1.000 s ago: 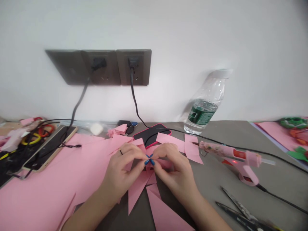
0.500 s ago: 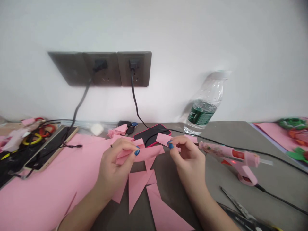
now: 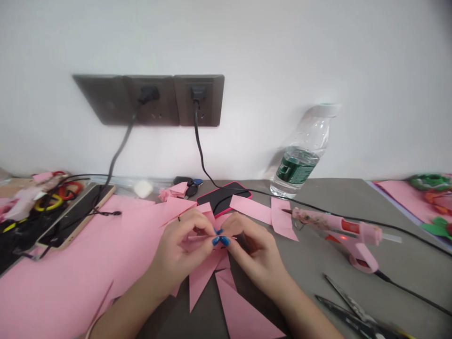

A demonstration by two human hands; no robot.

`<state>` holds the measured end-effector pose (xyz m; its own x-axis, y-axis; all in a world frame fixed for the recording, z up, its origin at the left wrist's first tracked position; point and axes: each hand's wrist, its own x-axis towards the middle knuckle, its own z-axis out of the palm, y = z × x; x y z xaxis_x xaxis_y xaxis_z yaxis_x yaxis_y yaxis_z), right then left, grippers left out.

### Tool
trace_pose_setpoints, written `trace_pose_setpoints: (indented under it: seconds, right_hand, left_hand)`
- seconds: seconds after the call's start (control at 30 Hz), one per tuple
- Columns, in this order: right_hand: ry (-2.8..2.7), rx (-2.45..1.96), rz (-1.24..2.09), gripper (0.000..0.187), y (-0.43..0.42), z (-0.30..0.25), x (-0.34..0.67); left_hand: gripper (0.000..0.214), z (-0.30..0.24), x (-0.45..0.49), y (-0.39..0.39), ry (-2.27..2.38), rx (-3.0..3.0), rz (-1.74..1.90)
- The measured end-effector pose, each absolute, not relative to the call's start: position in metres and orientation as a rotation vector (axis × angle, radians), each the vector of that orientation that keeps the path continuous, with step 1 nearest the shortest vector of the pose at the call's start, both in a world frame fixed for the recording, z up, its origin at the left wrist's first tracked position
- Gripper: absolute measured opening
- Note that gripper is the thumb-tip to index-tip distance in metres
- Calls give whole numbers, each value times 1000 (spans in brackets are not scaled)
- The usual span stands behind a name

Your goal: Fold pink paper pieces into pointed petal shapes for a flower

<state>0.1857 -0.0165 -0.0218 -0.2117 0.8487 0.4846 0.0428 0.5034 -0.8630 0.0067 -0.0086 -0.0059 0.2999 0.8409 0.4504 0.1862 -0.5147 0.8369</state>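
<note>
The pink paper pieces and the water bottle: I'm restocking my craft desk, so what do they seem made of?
The pink paper pieces look like matte coloured paper or thin card: sharp cut edges, flat surface without sheen; thickness is hard to tell. The water bottle looks like clear, glossy thin plastic, see-through with bright highlights.

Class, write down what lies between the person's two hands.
The head view shows folded pink paper, pinched by the left hand and right hand.

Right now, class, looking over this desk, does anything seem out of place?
Yes: the glue gun has its red light on, and its nozzle appears to touch a pink paper strip, which looks risky.
</note>
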Motion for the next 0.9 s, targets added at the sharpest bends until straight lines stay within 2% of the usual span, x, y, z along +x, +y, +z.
trace_pose_setpoints:
  seconds: [0.27, 0.57, 0.73, 0.83, 0.9]
  right_hand:
    - [-1579, -743, 876, 19, -18, -20, 186]
    - [-1055, -917, 801, 13, -2, -34, 205]
    - [-1264, -1036, 1111, 23, -4, -25, 199]
    - [-1503, -1151, 968, 16, -4, -13, 207]
    - [-1743, -1315, 767, 12, -6, -3, 216]
  left_hand:
    - [16, -4, 5, -8, 964, 1865, 1185]
    - [10, -6, -17, 13, 1161, 1679, 1362]
    - [15, -10, -10, 6, 1037, 1983, 1154]
    - [26, -4, -4, -3, 856, 2175, 1019]
    - [25, 1, 0, -10, 758, 2290, 860]
